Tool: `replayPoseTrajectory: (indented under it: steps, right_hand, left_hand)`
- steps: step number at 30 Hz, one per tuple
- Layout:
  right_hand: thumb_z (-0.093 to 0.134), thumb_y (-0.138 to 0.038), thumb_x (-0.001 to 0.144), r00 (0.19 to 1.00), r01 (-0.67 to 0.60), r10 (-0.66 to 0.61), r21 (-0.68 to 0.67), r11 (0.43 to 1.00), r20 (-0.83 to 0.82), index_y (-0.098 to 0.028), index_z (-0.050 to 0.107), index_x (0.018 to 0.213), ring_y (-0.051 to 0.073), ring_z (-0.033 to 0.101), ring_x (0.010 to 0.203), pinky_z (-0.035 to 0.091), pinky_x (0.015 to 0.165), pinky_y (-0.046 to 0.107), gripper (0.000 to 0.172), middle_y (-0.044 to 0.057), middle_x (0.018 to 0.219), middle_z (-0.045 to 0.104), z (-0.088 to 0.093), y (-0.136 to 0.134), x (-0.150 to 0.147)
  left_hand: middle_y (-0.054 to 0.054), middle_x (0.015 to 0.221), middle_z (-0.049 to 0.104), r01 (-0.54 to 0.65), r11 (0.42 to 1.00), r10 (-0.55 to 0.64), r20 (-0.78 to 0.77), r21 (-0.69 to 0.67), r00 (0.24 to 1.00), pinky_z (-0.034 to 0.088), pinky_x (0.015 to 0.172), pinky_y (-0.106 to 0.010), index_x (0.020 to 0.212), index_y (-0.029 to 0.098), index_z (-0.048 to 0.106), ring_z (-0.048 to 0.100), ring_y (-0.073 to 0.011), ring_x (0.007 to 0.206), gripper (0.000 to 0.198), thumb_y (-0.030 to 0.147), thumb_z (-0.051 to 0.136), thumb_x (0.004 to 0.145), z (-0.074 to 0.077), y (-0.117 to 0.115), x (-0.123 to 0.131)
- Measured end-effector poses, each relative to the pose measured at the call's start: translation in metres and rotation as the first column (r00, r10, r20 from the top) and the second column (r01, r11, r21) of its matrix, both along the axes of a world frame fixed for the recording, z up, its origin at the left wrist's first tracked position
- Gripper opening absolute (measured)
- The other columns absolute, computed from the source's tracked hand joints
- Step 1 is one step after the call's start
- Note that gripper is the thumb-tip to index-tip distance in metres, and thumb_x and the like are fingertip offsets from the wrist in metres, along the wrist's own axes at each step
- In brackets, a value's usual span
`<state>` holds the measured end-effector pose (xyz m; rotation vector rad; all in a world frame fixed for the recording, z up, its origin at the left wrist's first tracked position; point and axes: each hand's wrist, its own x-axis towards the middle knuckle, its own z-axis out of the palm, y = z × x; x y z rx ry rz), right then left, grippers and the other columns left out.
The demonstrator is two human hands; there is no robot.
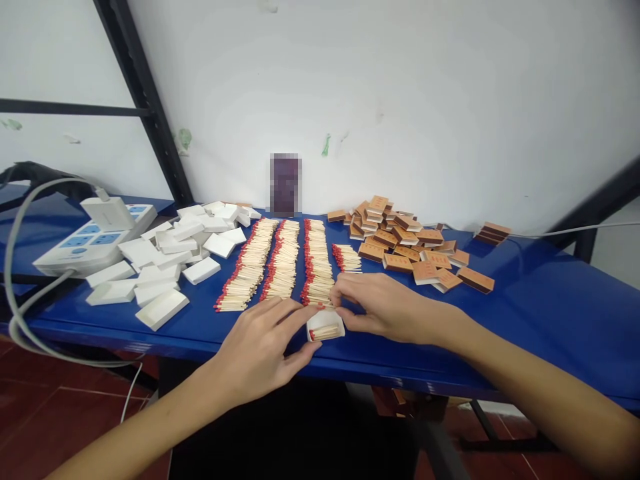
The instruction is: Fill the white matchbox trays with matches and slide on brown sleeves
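Left hand gripped an open white tray of matches at its fingertips. Right hand, fingers narrow, touched the far rim, grip unclear. Keeping the tray level and the matches parallel should serve best.

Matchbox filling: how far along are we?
Looks early. Done: perhaps the brown boxes heaped at right; whether they are filled cannot be told. In hand: the left hand holds a white tray with a few matches inside; the right hand fingers the match rows. Left: those rows and the pile of empty trays.
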<state>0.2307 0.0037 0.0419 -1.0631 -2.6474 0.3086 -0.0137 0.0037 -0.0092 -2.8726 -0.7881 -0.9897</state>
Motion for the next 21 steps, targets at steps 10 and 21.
replayPoseTrajectory:
  steps: [10,21]
  right_hand:
    - [0.057,-0.013,0.086,0.998,-0.056,0.055,0.036,0.998,0.026,-0.019,0.056,0.084,0.012,0.046,0.065,0.032,0.063,0.026,0.006,-0.002,0.076,0.058,-0.0030,-0.0081,-0.0077]
    - [0.055,-0.021,0.093,0.991,-0.106,0.119,0.206,0.973,-0.053,-0.017,0.062,0.092,0.011,0.048,0.064,0.033,0.061,0.024,0.009,0.000,0.076,0.060,-0.0046,-0.0069,-0.0047]
  left_hand:
    - [-0.007,0.105,0.069,0.009,1.000,-0.009,0.005,-0.014,1.000,0.055,0.078,-0.038,0.126,0.018,0.058,0.066,-0.0229,0.090,0.036,0.029,0.061,0.092,0.0011,-0.0013,-0.0006]
    - [-0.008,0.104,0.069,0.021,1.000,-0.021,0.012,0.000,1.000,0.055,0.078,-0.038,0.122,0.017,0.059,0.066,-0.0228,0.089,0.033,0.029,0.062,0.092,0.0008,-0.0004,-0.0009]
